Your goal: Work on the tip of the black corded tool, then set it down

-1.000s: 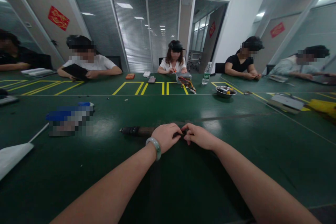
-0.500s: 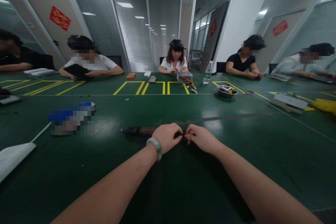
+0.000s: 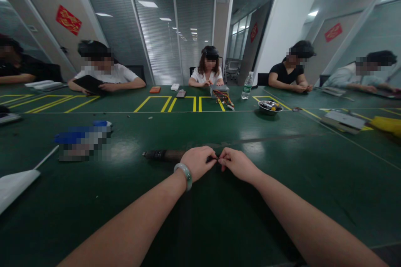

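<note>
A dark, pen-shaped electric screwdriver lies across the green table, its narrow tip pointing left. My left hand, with a pale green bangle on the wrist, covers its rear part. The thumb and fingers of that hand are closed around a dark end piece, apparently the screwdriver's tail. Close against it on the right, my right hand has its thumb and forefinger pinched together. Whatever sits in that pinch is too small and hidden to name. The two hands' fingertips almost meet.
A blurred blue-and-white packet and a white sheet-like item lie left. Across the green table are a metal bowl of parts, a water bottle and a grey box with wires. Several people sit around it.
The whole view has shifted slightly. Both hands keep their closed grips at the screwdriver's rear end, with only a slight movement of the fingers.
</note>
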### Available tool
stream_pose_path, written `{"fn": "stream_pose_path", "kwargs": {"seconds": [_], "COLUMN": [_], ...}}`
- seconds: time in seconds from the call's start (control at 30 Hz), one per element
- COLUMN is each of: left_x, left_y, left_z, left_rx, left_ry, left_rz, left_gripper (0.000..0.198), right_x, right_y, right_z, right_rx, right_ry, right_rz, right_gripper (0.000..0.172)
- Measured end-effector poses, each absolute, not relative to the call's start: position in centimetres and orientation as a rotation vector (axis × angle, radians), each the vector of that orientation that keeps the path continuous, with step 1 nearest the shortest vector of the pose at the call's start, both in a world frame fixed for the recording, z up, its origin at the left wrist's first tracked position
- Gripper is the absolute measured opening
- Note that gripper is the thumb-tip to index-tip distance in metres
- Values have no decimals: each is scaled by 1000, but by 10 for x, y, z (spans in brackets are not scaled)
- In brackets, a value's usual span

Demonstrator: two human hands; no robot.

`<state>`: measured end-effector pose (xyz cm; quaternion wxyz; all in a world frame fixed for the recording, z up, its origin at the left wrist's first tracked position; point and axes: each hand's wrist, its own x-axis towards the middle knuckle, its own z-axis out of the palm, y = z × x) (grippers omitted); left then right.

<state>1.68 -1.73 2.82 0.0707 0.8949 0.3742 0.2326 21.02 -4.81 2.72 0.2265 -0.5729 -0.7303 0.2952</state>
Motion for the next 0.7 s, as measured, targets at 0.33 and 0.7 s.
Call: {"fn": "stream_pose_path", "kwargs": {"seconds": [0.33, 0.7], "left_x": [17, 18], "left_y": [-15, -18], "left_z": [23, 29], "left_rx": [2698, 2699], "left_ry": [1126, 1160], "left_rz": [704, 634], "left_gripper": [10, 12], "right_x": [207, 205], "right_y": [-43, -43], "right_z": [23, 19], "right_rx": [-1598, -1583], "right_ry": [-1980, -1959], "right_rz": [860, 834], "right_gripper": [14, 23]}}
